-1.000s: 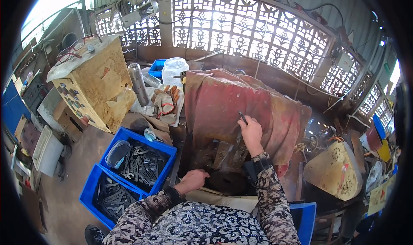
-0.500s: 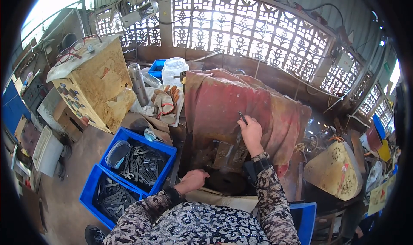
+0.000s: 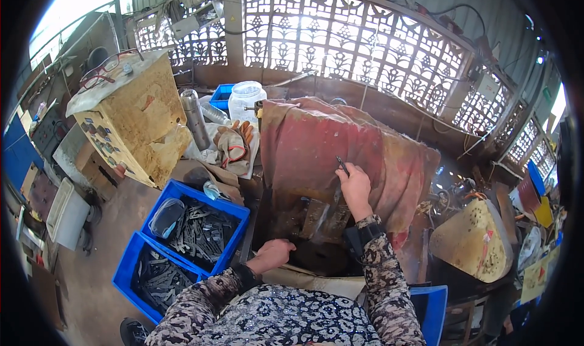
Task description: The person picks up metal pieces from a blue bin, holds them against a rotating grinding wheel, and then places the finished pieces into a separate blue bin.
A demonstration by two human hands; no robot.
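Observation:
My right hand (image 3: pixel 356 186) is raised in front of a red cloth (image 3: pixel 328 139) draped over a bulky machine. Between its thumb and fingers it pinches a thin dark metal piece (image 3: pixel 340 162), whose tip points up. Lower down, my left hand (image 3: pixel 272 256) rests curled at the near left edge of the machine's dark opening (image 3: pixel 319 258). Its fingers are closed, and whatever they may hold is hidden. To its left, a blue bin (image 3: pixel 243 224) holds many flat dark metal strips (image 3: pixel 198 233). A clear plastic container (image 3: pixel 166 217) lies on those strips.
A second blue bin (image 3: pixel 121 279) with more metal strips overlaps the first. Behind them stand a dirty yellow control box (image 3: pixel 143 112), work gloves (image 3: pixel 234 148), a metal flask (image 3: pixel 194 118) and a white plastic jar (image 3: pixel 247 100). A yellowish triangular casing (image 3: pixel 474 242) sits at right, above another blue bin (image 3: pixel 431 312).

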